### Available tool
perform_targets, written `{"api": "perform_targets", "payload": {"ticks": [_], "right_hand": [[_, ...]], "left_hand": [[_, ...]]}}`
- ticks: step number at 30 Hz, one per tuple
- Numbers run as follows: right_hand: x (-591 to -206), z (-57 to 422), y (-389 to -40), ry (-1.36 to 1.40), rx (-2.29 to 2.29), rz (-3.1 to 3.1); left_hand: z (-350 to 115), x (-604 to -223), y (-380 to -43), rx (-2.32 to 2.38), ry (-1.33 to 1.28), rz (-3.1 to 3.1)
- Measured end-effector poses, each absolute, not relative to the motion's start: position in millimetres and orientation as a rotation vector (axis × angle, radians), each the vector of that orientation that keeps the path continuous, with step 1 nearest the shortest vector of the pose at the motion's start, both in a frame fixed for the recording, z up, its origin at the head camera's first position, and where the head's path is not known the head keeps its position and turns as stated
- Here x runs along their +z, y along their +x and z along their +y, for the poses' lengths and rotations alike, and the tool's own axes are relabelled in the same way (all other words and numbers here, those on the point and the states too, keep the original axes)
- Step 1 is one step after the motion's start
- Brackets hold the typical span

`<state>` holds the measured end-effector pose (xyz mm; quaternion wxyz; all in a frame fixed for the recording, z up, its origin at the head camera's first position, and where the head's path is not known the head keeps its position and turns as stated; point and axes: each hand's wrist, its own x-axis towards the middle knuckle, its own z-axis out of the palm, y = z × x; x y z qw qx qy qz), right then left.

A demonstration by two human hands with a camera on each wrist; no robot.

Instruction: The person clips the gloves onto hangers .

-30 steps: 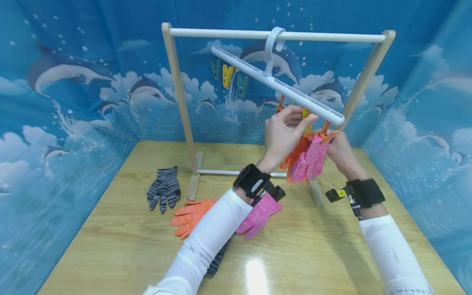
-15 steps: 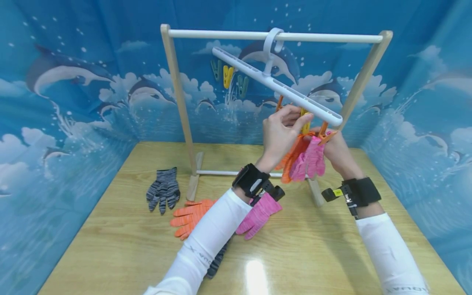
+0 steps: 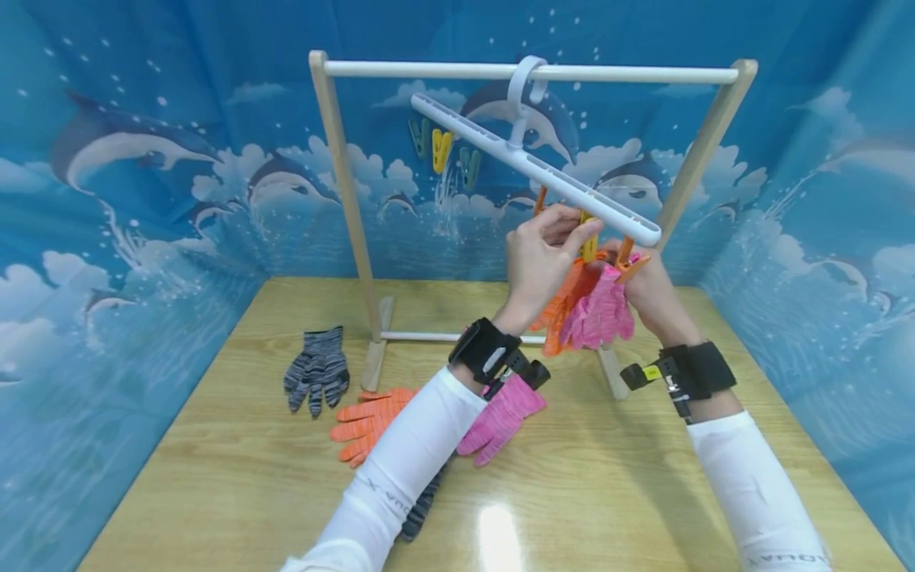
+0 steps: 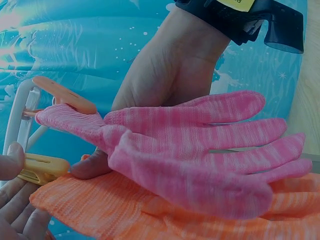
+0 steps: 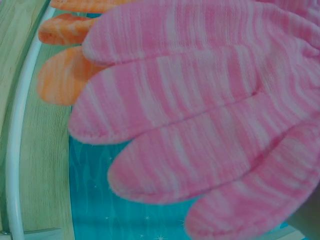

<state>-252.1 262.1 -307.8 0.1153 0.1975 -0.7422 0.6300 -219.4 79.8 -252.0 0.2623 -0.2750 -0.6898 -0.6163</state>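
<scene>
Right now the left hand (image 3: 539, 258) pinches a yellow clip (image 3: 589, 248) under the white hanger (image 3: 552, 175), at the cuff of an orange glove (image 4: 95, 210). The right hand (image 3: 649, 287) has its thumb against that cuff; I can't tell whether its fingers grip. Just beside, a pink glove (image 3: 599, 316) hangs from an orange clip (image 3: 632, 268). A striped grey glove (image 3: 315, 370) lies on the desk (image 3: 608, 485).

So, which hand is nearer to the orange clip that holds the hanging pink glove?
Right hand: just beside the orange clip, partly behind the pink glove. The left hand is farther off, pinching a yellow clip.
</scene>
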Motion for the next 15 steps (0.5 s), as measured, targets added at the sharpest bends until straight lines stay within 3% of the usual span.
{"api": "perform_targets", "payload": {"ticks": [9,15], "right_hand": [[-308,260,-249,0.573,1.899,-2.136],[-305,257,-249,0.539,1.868,-2.119]], "left_hand": [[79,-253,-220,-1.655,-0.730,-1.891],[86,-272,-245,-1.639,-0.741,-1.891]]}}
